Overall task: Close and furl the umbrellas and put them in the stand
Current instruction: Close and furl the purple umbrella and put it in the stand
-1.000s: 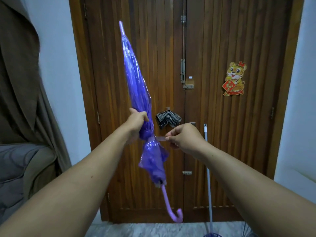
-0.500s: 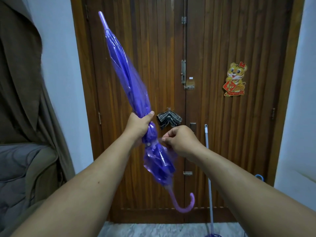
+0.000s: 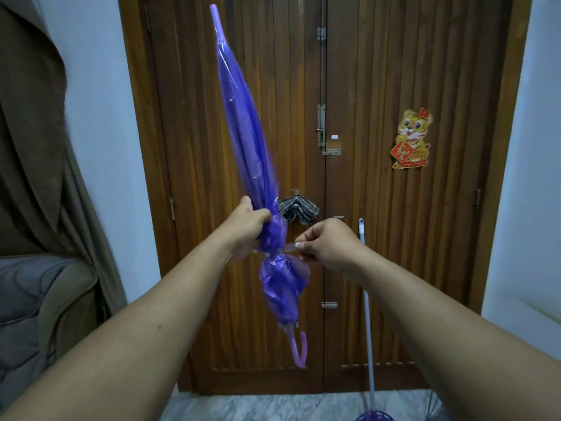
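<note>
**Purple umbrella, strap pulled out to the side**

So my left hand (image 3: 247, 221) is wrapped around the purple umbrella (image 3: 243, 132), fingers curled round the bunched canopy right where it narrows. Thumb sits on top, pointing up along the folds. My right hand (image 3: 326, 243) is just beside it, off to the right, pinching the end of the clear tie strap (image 3: 290, 247) between thumb and fingertips. The strap runs flat from the umbrella's waist straight across to that pinch, so it's pulled taut-ish and horizontal.

Relative to my left grip: the long furled part goes up and slightly left from my fist, ending in the pale pointed tip (image 3: 216, 13) way above. Below my fist the canopy puffs out again in a loose crinkly bundle, and under that hangs the pink hook handle (image 3: 299, 350), curving up at its end. So the umbrella is held tip up, handle down, tilted a bit, and off the floor.

Both arms are stretched out in front of me, forearms coming in from the bottom corners and meeting near the middle.

Past my hands is a wooden double door (image 3: 379, 238). Right behind the gap between my hands a checked folded umbrella (image 3: 299, 209) hangs on the door. Further right of my right hand there's a white mop pole (image 3: 365, 284) leaning against the door, and higher up a tiger sticker (image 3: 411, 139). Off to the left of my left arm, a brown curtain (image 3: 33, 132) and a grey cushioned seat (image 3: 30, 314).
</note>
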